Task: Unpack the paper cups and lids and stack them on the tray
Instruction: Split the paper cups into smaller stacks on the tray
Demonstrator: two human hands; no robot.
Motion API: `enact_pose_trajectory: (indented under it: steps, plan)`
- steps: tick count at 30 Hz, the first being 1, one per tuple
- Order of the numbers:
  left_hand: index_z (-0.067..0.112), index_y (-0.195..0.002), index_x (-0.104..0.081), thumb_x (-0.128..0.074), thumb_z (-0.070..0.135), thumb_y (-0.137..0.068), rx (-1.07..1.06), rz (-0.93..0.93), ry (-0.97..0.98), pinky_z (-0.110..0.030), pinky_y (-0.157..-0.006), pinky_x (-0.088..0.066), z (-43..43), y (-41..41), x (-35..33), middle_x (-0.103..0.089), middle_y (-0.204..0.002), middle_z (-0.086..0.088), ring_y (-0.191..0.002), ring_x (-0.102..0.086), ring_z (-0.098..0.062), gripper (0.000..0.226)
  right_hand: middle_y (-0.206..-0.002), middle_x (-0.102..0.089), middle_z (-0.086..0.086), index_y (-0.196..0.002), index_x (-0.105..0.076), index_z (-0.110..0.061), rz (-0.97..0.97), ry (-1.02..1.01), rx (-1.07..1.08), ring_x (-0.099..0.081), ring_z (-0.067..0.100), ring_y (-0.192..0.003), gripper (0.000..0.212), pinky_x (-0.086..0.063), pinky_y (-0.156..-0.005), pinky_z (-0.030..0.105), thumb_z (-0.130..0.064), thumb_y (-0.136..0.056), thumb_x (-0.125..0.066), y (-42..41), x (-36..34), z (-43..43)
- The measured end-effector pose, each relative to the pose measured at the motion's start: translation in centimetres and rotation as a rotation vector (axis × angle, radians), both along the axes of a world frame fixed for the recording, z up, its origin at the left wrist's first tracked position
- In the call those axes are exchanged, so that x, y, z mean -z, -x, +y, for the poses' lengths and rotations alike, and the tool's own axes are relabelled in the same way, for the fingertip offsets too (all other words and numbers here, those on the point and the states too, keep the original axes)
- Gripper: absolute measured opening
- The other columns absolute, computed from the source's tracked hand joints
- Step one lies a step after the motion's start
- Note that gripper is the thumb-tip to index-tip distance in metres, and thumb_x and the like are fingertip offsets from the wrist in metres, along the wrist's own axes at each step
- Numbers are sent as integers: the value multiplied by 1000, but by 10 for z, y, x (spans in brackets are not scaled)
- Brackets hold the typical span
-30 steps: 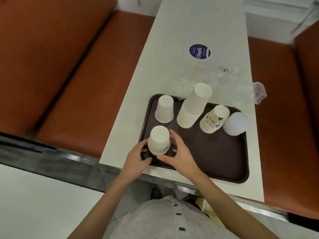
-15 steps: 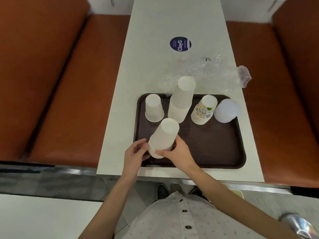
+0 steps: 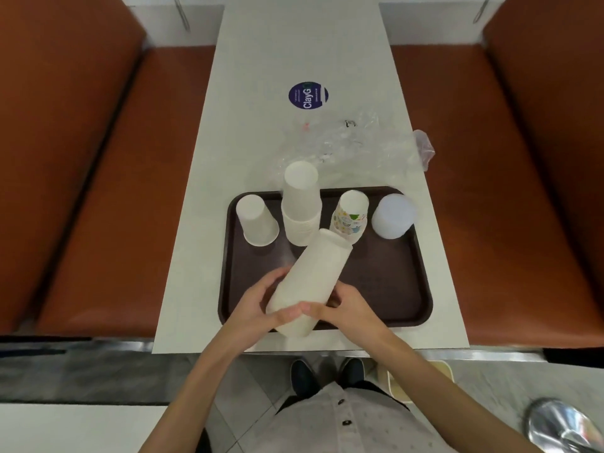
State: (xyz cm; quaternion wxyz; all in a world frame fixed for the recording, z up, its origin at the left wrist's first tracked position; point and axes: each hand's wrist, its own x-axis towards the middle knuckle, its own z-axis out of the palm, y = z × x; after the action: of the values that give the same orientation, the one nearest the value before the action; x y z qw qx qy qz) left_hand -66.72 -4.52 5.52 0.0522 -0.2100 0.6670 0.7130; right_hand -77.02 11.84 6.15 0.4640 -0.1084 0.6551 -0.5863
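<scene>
White tabletop (image 3: pixel 294 44) between orange benches (image 3: pixel 98 191) carried the brown tray (image 3: pixel 421 289). I saw both hands grasping one tilted stack of white cups (image 3: pixel 310 279) over the tray's near left corner: left hand (image 3: pixel 251 302) curled round its wide end, right hand (image 3: pixel 353 308) pinching that end. Lids (image 3: pixel 394 215) stood at the far right corner.

One readable mark — "ClayG" — on the round blue sticker (image 3: pixel 308 95) on the table (image 3: pixel 261 76).

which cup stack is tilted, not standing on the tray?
The white stack gripped in left hand and right hand, leaning closed end away. The single white cup, tall stack and patterned cup stand inverted on the tray.
</scene>
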Motion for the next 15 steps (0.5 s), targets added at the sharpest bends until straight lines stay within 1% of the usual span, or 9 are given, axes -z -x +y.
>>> enact_pose_trajectory:
  steps: [2, 4, 5, 7, 8, 9, 11, 13, 15]
  plan:
    - [31, -131, -50, -90, 46, -56, 57, -15, -11, -32, -89, -55, 17, 7, -5, -65, -121, 9, -115, -62, -15, 85, -112, -73, -5, -113, -62, -29, 20, -19, -38, -68, 9, -107, 50, -56, -89, 28, -38, -70, -85, 4, -1, 12]
    - [30, -130, -50, -90, 39, -56, 29, -27, 13, -32, -88, -54, 38, 16, -6, -66, -119, 8, -114, -63, -17, 85, -114, -72, -6, -115, -61, -31, 47, -43, -31, -67, 8, -107, 59, -56, -93, 32, -51, -64, -85, 11, -2, 24]
    - [30, -130, -50, -90, 38, -56, -3, -29, 31, -33, -89, -55, 47, 21, -6, -66, -119, 7, -114, -63, -18, 84, -116, -70, -6, -115, -60, -32, 66, -55, -31, -66, 7, -108, 65, -55, -94, 33, -57, -60, -83, 17, -2, 29]
    - [33, -132, -50, -89, 38, -60, -51, -27, 88, -34, -91, -55, 60, 27, -9, -65, -121, 9, -114, -62, -15, 82, -121, -66, -8, -118, -56, -33, 120, -75, -43, -63, 5, -110, 73, -55, -93, 29, -64, -56, -80, 29, -7, 38]
    - [35, -133, -49, -88, 39, -61, -60, -32, 129, -35, -92, -55, 65, 30, -13, -64, -122, 11, -114, -62, -13, 82, -122, -65, -9, -122, -55, -32, 122, -56, -23, -63, 5, -111, 75, -55, -90, 26, -62, -59, -82, 34, -10, 42]
    - [37, -135, -48, -88, 40, -62, -66, -43, 172, -36, -93, -54, 70, 33, -18, -63, -123, 13, -114, -61, -10, 83, -122, -66, -9, -126, -54, -28, 109, -19, 8, -63, 6, -112, 75, -55, -88, 24, -56, -63, -84, 40, -13, 46]
    - [42, -136, -46, -87, 39, -64, -94, -56, 232, -37, -94, -54, 79, 33, -29, -62, -124, 17, -114, -60, -7, 83, -121, -67, -9, -131, -54, -23, 78, 78, 57, -64, 7, -112, 70, -55, -86, 23, -42, -69, -81, 50, -21, 49]
    - [46, -136, -44, -87, 36, -66, -113, -72, 267, -35, -94, -54, 87, 31, -39, -60, -124, 21, -114, -58, -3, 83, -119, -68, -11, -130, -56, -26, 58, 136, 62, -65, 3, -109, 65, -56, -85, 24, -36, -69, -77, 57, -29, 49]
    - [47, -136, -42, -88, 36, -66, -130, -102, 279, -34, -95, -54, 92, 27, -45, -59, -124, 23, -113, -58, -1, 84, -116, -69, -12, -124, -57, -29, 64, 140, 38, -66, 2, -106, 62, -57, -81, 23, -36, -66, -78, 60, -32, 48]
